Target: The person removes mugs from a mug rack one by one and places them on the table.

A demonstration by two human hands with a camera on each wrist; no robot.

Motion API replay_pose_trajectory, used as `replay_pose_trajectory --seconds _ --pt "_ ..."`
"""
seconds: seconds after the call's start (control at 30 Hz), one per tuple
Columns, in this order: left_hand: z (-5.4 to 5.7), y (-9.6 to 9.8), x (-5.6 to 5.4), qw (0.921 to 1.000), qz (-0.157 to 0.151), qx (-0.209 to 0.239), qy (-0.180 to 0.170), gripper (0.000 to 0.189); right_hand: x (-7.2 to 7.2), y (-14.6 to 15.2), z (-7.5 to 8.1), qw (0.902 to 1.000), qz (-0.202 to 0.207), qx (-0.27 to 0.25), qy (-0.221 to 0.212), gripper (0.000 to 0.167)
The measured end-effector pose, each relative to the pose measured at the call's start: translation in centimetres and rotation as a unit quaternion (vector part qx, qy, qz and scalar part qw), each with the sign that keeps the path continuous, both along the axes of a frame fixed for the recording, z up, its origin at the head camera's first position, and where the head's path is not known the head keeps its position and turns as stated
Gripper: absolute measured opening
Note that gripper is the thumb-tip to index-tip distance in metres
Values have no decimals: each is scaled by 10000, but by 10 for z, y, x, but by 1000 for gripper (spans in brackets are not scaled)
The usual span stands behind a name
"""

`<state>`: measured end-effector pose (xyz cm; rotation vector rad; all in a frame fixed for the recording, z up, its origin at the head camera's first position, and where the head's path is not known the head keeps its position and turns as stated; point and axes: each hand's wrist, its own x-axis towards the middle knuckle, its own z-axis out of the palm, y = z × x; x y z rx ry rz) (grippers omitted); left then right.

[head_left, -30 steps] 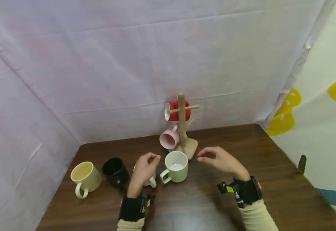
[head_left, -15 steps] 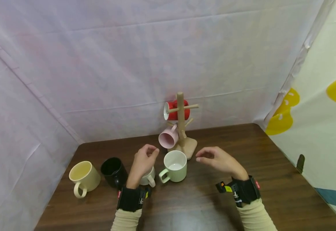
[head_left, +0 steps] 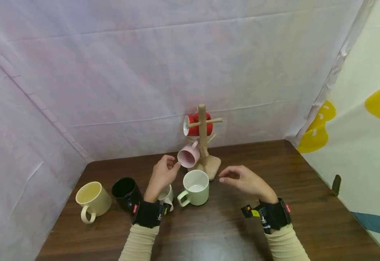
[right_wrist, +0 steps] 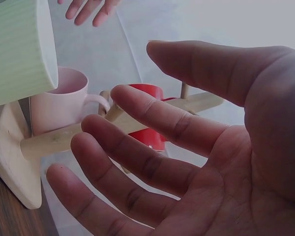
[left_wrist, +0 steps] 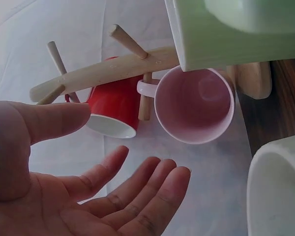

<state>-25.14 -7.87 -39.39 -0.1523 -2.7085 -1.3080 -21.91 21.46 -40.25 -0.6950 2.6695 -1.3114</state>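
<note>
My left hand (head_left: 164, 174) hovers near the pink mug (head_left: 189, 155), its fingers apart and holding nothing. That mug hangs by its handle from a lower peg of the wooden mug rack (head_left: 202, 134); a red mug (head_left: 209, 127) hangs higher up. To the right of the light green mug (head_left: 200, 194) my right hand (head_left: 249, 182) is held in the air, fingers relaxed and nothing in them. The green mug stands upright in front of the rack, handle toward the lower left. Partly hidden by my left wrist is a white mug (head_left: 166, 195) on the table.
A black mug (head_left: 126, 195) and a pale yellow mug (head_left: 95, 201) stand upright at the left of the dark wooden table (head_left: 216, 232). White fabric (head_left: 137, 72) hangs close behind the table's back edge. Several bare pegs stick out of the rack.
My left hand has moved forward toward the pink mug, uncovering more of the white mug. The right hand stays nearly where it was, and the mugs have not been moved.
</note>
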Motion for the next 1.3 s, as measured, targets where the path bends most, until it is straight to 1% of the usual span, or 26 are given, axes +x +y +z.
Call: replay_pose_trajectory --seconds 0.13,0.33,0.47,0.57,0.8,0.9,1.13,1.2,1.3 --pt "4 1 -6 9998 -16 -181 -50 39 0 0 0 10000 20 5 22 18" --pt "8 2 -18 9990 -48 -439 -1 41 1 0 3 10000 -23 -17 32 19" --pt "10 3 -25 9982 -27 -570 -172 44 1 1 2 9999 11 -71 100 19" --pt "12 5 -31 9979 -78 -575 -273 49 2 2 1 9998 41 -114 187 20" --pt "11 13 -40 9980 -235 -501 -318 61 2 3 -1 9995 24 -115 281 18" --pt "11 16 -45 9974 -251 -483 -482 67 2 3 -1 9995 14 -137 294 17" --pt "10 24 -55 9921 -208 -561 -1102 89 3 4 1 9994 58 -136 318 19" --pt "9 27 -58 9905 -222 -584 -1224 95 3 4 1 9995 44 -131 293 20" --pt "7 30 -62 9899 -260 -570 -1274 100 3 3 0 9995 43 -135 279 20"
